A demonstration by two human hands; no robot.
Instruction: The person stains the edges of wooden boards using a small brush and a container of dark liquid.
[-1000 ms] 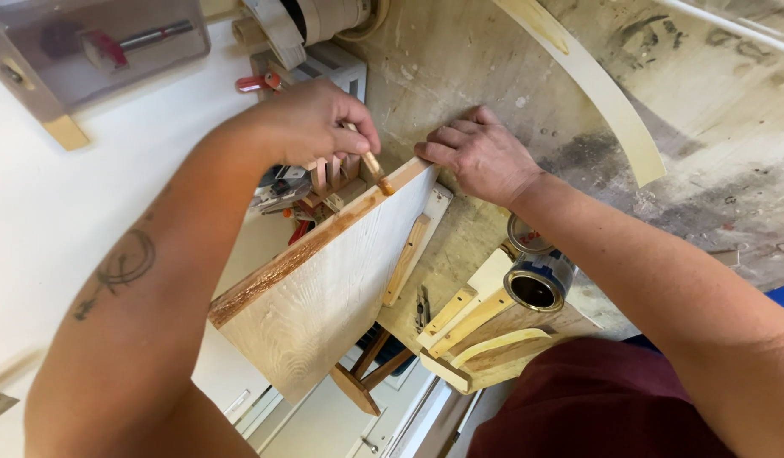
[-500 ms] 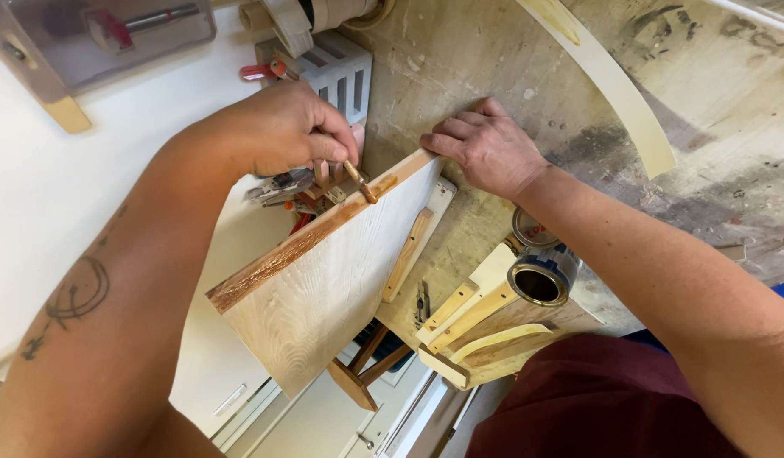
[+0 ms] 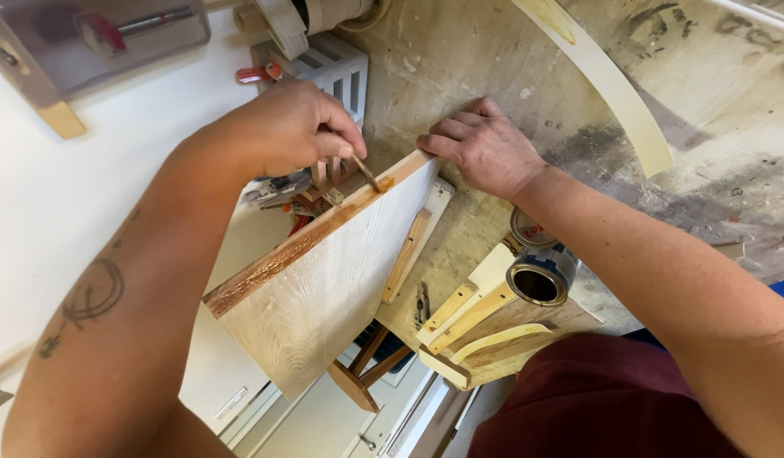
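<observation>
brush (image 3: 366, 174) pinched in left hand (image 3: 294, 127) angles down-right onto board (image 3: 324, 271); right hand (image 3: 485, 153) flat.

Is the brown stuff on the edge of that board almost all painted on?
Nearly, it seems. The board's edge looks wet and brown along most of its length. The left hand holds a small brush at the far corner, where an orange-brown dab shows, while the right hand rests at that end of the board. The board's wide face is pale and bare. An open can sits nearby.
</observation>
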